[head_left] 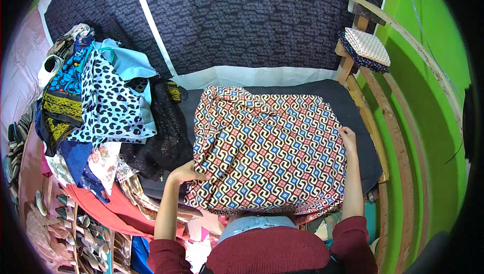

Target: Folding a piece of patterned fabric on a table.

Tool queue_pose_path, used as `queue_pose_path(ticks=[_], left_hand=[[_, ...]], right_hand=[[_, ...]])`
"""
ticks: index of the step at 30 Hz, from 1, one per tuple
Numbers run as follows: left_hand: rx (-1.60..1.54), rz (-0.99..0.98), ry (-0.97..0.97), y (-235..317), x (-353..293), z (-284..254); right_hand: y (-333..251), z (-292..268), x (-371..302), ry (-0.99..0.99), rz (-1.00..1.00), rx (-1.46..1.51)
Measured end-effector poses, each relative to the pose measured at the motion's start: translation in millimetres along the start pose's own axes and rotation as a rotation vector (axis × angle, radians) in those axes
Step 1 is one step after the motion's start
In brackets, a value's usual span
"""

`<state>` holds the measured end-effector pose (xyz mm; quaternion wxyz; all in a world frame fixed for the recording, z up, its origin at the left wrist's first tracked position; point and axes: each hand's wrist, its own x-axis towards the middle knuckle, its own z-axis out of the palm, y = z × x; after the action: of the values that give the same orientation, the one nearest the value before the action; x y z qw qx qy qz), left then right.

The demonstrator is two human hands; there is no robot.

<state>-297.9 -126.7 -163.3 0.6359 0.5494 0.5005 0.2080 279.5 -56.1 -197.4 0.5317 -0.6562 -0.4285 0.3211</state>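
A patterned cloth (272, 148) in cream, black, red and blue lies spread over a dark padded surface in front of me. Its front edge hangs down toward my lap, and small creases run across its upper left part. My left hand (185, 172) is at the cloth's lower left edge, thumb lying on top and the other fingers partly hidden at the fold. At the right edge, higher up, my right hand (348, 138) pinches the cloth's border between its fingers.
A heap of garments, with a black-spotted pale blue cloth (113, 102) and black lace (169, 128), lies to the left. Folded cloths (367, 47) rest on the wooden frame (388, 102) at the right. Several shoes (91, 238) stand on racks at the lower left.
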Motion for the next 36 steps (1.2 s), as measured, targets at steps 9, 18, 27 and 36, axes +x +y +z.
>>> queue_pose_path(ticks=[9, 18, 27, 36], left_hand=[[-0.101, -0.102, 0.129, 8.8, -36.3, 22.8], [-0.262, 0.106, 0.350, -12.3, -49.3, 30.8], [-0.402, 0.387, 0.427, 44.2, -86.6, 7.6], [-0.304, 0.568, 0.514, 77.0, -113.5, -15.7]], right_hand=[[-26.0, -49.4, -41.3, -0.496, 0.354, -0.074], [-36.5, -57.5, -72.6, -0.455, 0.189, 0.171], [-80.9, -60.6, -106.7, -0.382, 0.046, 0.537], [-133.3, -68.1, -153.7, -0.143, -0.296, 0.461]])
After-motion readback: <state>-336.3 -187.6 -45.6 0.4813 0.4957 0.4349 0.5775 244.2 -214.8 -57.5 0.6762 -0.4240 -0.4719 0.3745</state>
